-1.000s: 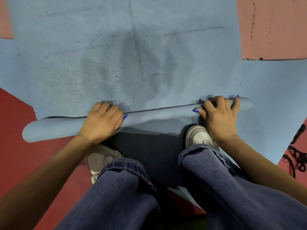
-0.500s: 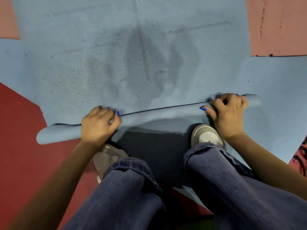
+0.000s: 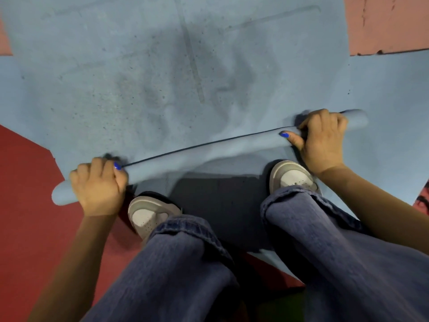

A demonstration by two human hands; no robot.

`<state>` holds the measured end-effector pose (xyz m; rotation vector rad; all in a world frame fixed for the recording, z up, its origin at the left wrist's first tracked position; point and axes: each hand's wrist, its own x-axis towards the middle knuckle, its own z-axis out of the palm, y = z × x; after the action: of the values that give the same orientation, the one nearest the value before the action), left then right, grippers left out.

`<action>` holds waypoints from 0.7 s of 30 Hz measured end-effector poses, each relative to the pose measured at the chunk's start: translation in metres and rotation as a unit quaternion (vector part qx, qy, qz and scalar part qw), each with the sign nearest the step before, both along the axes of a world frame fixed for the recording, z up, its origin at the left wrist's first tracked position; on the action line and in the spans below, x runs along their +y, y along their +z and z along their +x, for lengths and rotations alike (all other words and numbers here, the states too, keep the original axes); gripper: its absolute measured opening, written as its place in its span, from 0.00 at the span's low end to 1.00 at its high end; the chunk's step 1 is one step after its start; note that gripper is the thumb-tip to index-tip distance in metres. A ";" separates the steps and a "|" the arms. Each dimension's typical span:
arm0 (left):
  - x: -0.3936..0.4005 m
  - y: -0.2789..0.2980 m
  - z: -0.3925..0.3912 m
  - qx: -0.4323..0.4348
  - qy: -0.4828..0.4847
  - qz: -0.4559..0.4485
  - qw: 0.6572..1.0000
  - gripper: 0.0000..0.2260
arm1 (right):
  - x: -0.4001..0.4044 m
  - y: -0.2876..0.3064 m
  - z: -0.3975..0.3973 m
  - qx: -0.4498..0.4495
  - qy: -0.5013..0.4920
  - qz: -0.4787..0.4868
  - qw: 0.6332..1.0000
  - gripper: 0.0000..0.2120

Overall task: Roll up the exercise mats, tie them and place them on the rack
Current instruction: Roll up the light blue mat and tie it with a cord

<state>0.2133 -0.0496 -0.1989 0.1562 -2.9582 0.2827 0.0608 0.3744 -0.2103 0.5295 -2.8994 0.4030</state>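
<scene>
A blue exercise mat (image 3: pixel 162 77) is spread flat on the floor, and its near end is rolled into a thin, soft tube (image 3: pixel 197 154) that runs slanted from lower left to upper right. No words or labels can be read on the mat; only faint straight lines and small dark specks are seen on its dull, slightly bumpy top. The left end of the roll is gripped by the left hand (image 3: pixel 97 184), with fingers curled over it. The right end is gripped by the right hand (image 3: pixel 322 138), fingers curled over the top and thumb laid along the tube. Blue polish is seen on the nails. A little of the round tube sticks out past each hand. A dark line is seen where the roll meets the flat part. Just behind the roll, two grey and white shoes (image 3: pixel 148 214) and blue jeans (image 3: pixel 185 275) are seen. Red floor (image 3: pixel 27 205) lies at the left, pink floor (image 3: pixel 390 24) at the upper right, and another blue mat (image 3: pixel 390 117) lies under the right side.
</scene>
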 end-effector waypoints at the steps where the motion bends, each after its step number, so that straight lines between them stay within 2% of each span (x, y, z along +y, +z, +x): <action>1: 0.000 -0.003 0.004 -0.007 0.013 0.007 1.000 0.14 | 0.001 0.000 0.000 -0.001 0.002 -0.002 1.000 0.25; 3: 0.002 -0.006 0.008 -0.056 0.021 0.031 0.998 0.15 | 0.000 0.002 -0.001 -0.006 0.007 -0.003 1.000 0.26; 5: 0.001 -0.002 0.005 -0.090 0.066 0.098 0.989 0.18 | 0.001 0.003 -0.002 -0.007 0.010 0.001 1.000 0.26; 7: 0.003 0.005 -0.004 -0.080 0.132 0.180 0.972 0.20 | 0.001 0.004 -0.001 0.006 0.017 0.000 1.000 0.25; 8: 0.006 0.007 -0.008 -0.071 0.143 0.190 0.969 0.20 | 0.002 0.004 -0.001 0.013 0.025 -0.002 1.000 0.24; 12: 0.010 0.002 -0.007 -0.046 0.139 0.146 0.978 0.14 | 0.014 0.005 0.001 0.016 0.115 -0.020 0.993 0.20; 15: 0.009 0.003 -0.013 -0.053 0.185 0.152 0.969 0.16 | 0.021 0.007 -0.001 0.006 0.177 -0.012 0.984 0.22; 18: -0.001 0.003 -0.019 -0.049 0.037 0.108 0.992 0.16 | 0.025 0.005 -0.004 0.013 0.181 0.004 0.983 0.21; 21: -0.016 -0.001 -0.021 -0.031 -0.146 0.104 0.983 0.20 | 0.023 0.006 -0.005 0.015 0.179 0.011 0.984 0.20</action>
<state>0.1923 -0.0656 -0.1994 -0.2663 -3.0101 -0.0632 0.0559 0.3975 -0.2041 1.0561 -2.7784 0.4053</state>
